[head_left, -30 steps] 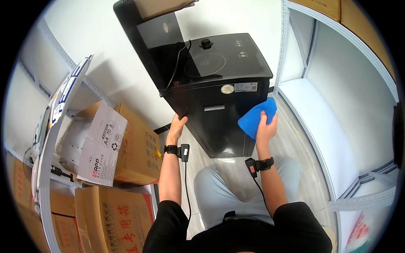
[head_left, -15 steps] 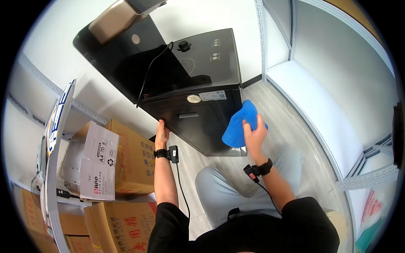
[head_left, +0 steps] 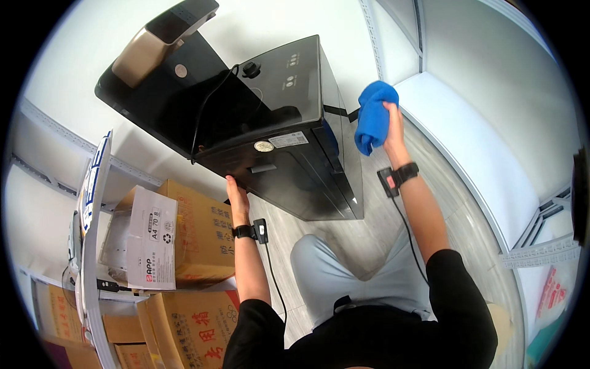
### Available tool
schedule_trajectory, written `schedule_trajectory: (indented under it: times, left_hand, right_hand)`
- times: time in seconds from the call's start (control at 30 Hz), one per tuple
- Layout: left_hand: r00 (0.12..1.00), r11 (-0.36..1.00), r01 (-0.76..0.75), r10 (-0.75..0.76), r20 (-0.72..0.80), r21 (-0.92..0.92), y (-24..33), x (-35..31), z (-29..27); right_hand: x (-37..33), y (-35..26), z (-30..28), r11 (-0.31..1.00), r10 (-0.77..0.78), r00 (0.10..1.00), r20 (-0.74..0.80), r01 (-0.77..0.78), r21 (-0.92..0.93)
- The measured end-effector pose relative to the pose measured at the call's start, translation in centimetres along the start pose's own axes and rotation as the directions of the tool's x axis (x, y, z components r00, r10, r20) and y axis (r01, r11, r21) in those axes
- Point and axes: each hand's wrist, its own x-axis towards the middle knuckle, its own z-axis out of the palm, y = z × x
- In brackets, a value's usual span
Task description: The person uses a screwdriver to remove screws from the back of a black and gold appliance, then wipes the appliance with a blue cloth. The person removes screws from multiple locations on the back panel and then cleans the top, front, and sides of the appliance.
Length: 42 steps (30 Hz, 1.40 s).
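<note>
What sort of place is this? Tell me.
Probably a storeroom or warehouse corner: stacked cardboard boxes on the left, white metal shelving on the right, and a tall black appliance standing on the floor.

The single view comes from a camera worn on the person's head, looking steeply down past the chest and knees to the floor; its fisheye lens bends straight edges toward the dark round rim; both forearms enter from the lower edge, so the left hand (head_left: 236,192) and the right hand (head_left: 393,126) sit near the lens; ahead of and between the hands, the black appliance (head_left: 258,129) fills the upper middle; left of the left hand, cardboard boxes (head_left: 184,230) crowd the edge.
</note>
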Motion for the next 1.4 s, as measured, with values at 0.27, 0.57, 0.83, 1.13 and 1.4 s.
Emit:
schedule_trajectory:
  times: [0.27, 0.57, 0.83, 1.13, 1.4]
  left_hand:
    - [0.832, 0.885, 0.137, 0.141, -0.537, 0.444, 2.4, -5.3, 6.8]
    - [0.936, 0.975, 0.097, -0.022, -0.351, 0.199, 4.1, -8.6, 15.2]
    - [0.968, 0.963, 0.027, 0.043, -0.248, 0.270, 2.5, -7.3, 13.8]
    - [0.993, 0.980, 0.056, -0.035, -0.114, 0.191, 4.2, -4.8, 10.5]
    - [0.985, 0.970, 0.074, -0.108, 0.135, 0.232, 4.5, 0.7, 6.8]
  right_hand:
    - [11.4, 0.0, 5.3, 0.992, -0.025, 0.991, 0.134, 0.042, -0.121]
    - [16.8, 2.4, 10.0, 0.937, 0.278, 0.880, 0.386, -0.159, -0.312]
    - [17.1, 3.0, 9.2, 0.890, 0.328, 0.889, 0.319, -0.178, -0.420]
    - [12.1, -0.7, 6.4, 0.928, 0.190, 0.955, 0.227, -0.100, -0.358]
    - [6.7, -3.1, 3.0, 0.945, 0.007, 0.998, 0.058, 0.012, -0.327]
